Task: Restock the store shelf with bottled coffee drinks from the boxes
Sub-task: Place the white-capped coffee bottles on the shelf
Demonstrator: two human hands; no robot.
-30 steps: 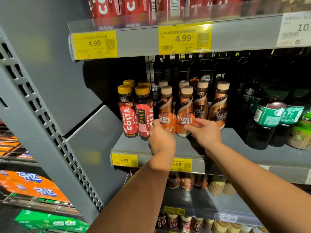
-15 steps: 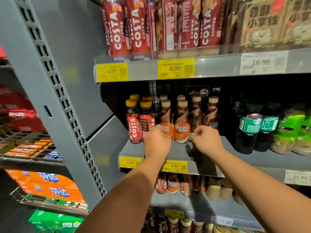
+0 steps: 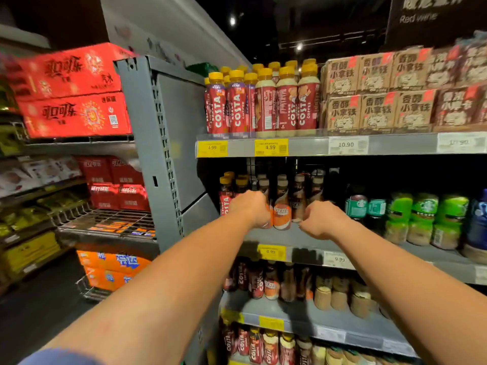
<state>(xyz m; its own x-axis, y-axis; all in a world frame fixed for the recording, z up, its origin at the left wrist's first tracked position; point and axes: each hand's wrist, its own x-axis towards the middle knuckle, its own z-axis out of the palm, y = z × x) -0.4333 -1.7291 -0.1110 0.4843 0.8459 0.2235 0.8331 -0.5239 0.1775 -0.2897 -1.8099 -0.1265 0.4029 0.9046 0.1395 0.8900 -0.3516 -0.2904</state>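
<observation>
Dim aisle overall. Light comes from two small ceiling spots [image 3: 232,21] at top centre, both blown out. Costa bottles [image 3: 263,101] on the top shelf are well lit. The coffee bottles [image 3: 282,212] mid-frame sit in the shadow of the shelf above, labels barely readable. Arm shadows fall on the shelf lip [image 3: 303,255]. Motion blur on red cartons [image 3: 71,90] upper left and brown packs [image 3: 461,83] upper right. Fisheye bends the grey upright [image 3: 163,154].

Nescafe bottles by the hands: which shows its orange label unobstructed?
Front bottle between left hand and right hand; its orange neighbour hides behind the left hand, other bottles are brown.
</observation>
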